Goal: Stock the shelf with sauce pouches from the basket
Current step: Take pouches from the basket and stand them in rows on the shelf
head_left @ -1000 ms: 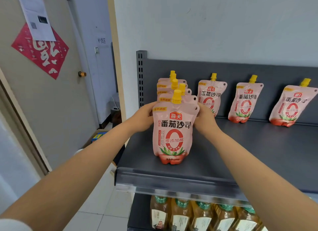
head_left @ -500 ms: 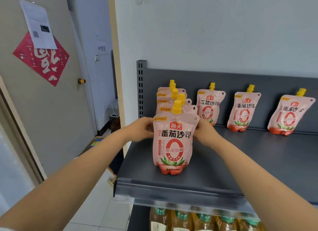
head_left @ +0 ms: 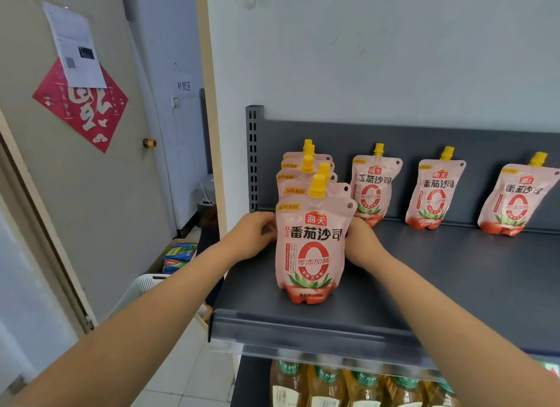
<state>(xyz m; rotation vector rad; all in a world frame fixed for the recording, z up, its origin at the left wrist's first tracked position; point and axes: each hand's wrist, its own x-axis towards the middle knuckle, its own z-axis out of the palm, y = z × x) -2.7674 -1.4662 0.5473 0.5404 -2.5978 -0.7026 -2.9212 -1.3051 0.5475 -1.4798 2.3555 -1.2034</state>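
A row of several pink sauce pouches with yellow caps stands front to back at the left end of the dark grey shelf [head_left: 454,285]. The front pouch [head_left: 312,249] stands upright near the shelf's front edge. My left hand [head_left: 254,237] presses its left side and my right hand [head_left: 360,243] its right side, fingers tucked behind it. Three single pouches lean on the back panel: one [head_left: 374,185], another [head_left: 435,191], and a third [head_left: 518,200]. A white basket [head_left: 142,288] shows low on the left, partly hidden by my left arm.
The shelf's perforated upright [head_left: 254,158] stands just left of the pouch row. Bottles of amber liquid [head_left: 333,385] fill the shelf below. A cardboard box with green packets [head_left: 178,255] sits on the floor by a door [head_left: 91,164] on the left.
The view has tilted up, so the shelf sits lower in frame. Both hands stay at the sides of the front pouch, shifted slightly lower along it.
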